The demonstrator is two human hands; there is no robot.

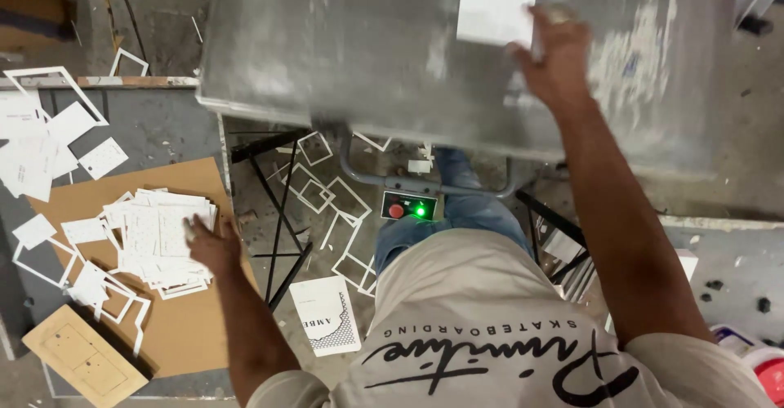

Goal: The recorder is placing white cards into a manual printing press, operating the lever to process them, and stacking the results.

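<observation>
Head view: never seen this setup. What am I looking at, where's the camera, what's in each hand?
There is one picture, from a camera worn on the person's head, looking straight down past their shirt and jeans. No robot here, only two bare hands.

The big grey slab at the top is a worn metal machine plate. Below it sits a small control box with a red button and a lit green lamp.

The right hand reaches up onto the plate and touches a white card sheet; whether the fingers actually grip it is hard to tell.

The left hand rests on the edge of a stack of cut white cards, which lies on a brown cardboard sheet on a side table. White frame-shaped offcuts litter the floor and table.
</observation>
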